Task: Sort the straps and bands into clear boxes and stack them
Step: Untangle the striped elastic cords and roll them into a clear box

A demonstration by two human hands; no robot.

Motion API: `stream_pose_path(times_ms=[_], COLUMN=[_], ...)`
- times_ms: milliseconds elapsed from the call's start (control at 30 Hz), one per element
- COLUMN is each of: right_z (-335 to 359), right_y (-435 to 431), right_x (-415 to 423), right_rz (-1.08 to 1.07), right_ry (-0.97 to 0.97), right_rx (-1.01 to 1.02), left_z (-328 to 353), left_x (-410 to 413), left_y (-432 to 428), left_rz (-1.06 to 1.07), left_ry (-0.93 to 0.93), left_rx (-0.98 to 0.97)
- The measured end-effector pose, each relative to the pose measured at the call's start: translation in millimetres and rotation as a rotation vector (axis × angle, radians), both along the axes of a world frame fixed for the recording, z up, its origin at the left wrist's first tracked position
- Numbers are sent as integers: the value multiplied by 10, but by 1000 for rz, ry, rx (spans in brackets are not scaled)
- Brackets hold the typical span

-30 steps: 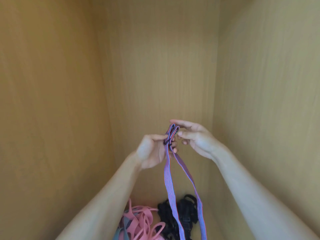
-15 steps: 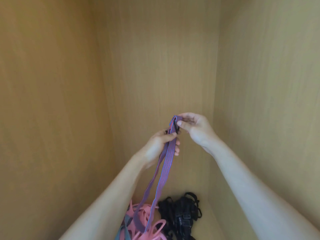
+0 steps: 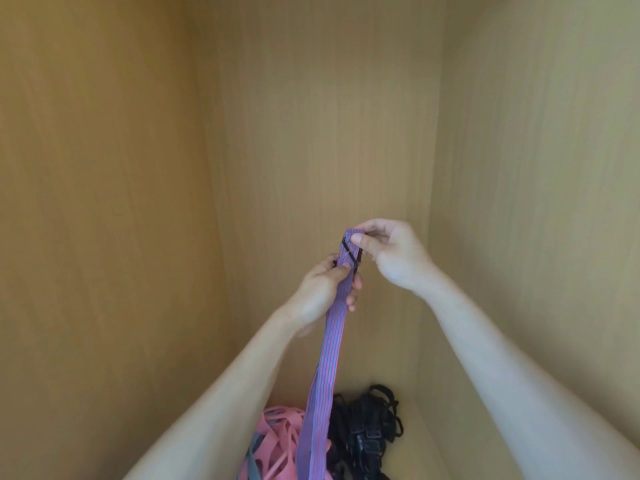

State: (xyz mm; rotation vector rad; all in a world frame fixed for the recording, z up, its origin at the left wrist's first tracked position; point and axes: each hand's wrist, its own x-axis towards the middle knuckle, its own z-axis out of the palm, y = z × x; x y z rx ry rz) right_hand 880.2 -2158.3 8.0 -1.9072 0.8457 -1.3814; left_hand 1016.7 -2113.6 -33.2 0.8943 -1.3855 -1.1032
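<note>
A long strap (image 3: 327,358) striped in purple, red and blue hangs down in front of me, doubled over a black buckle at its top. My right hand (image 3: 389,252) pinches the strap's folded top end between thumb and fingers. Just below it, my left hand (image 3: 323,291) grips the strap under the buckle, thumb pressed on the webbing. The strap's lower part runs down over a heap of pink bands (image 3: 277,441) and leaves the frame at the bottom. A tangle of black straps with buckles (image 3: 367,431) lies beside the pink ones.
I am looking into a wooden cabinet: left wall (image 3: 97,237), back panel (image 3: 318,133) and right wall (image 3: 540,202) close in around my arms. A grey band (image 3: 255,455) shows among the pink ones on the cabinet floor. No clear boxes are in view.
Both hands have risen a little with the strap. Its two hanging lengths, spread apart a second ago, now hang together as one flat band swung to the left over the pink bands.
</note>
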Motion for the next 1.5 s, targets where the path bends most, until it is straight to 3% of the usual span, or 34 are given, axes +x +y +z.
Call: stream_pose_path(times_ms=[200, 467, 700, 800, 900, 1133, 1300, 1500], right_z=[-3, -320, -718, -802, -855, -860, -876, -823], right_y=[10, 385, 403, 427, 453, 422, 408, 472], right_x=[-72, -195, -288, -262, -201, -171, -138, -50], right_rz=[-100, -117, -135, -190, -228, -413, -449, -363], right_ry=[73, 168, 306, 277, 248, 339, 370, 464], right_rx=[-123, -492, -486, -530, -597, -808, -891, -854], left_z=[-78, -24, -18, -35, -37, 71, 114, 132], left_x=[28, 70, 24, -7, -40, 11, 14, -69], left_y=[31, -17, -45, -74, -67, 71, 86, 11], left_rz=[-62, 5, 42, -14, -80, -370, -301, -21], left_ry=[-120, -82, -186, -113, 83, 365, 370, 438], left_rx=[37, 42, -11, 30, 131, 284, 274, 285])
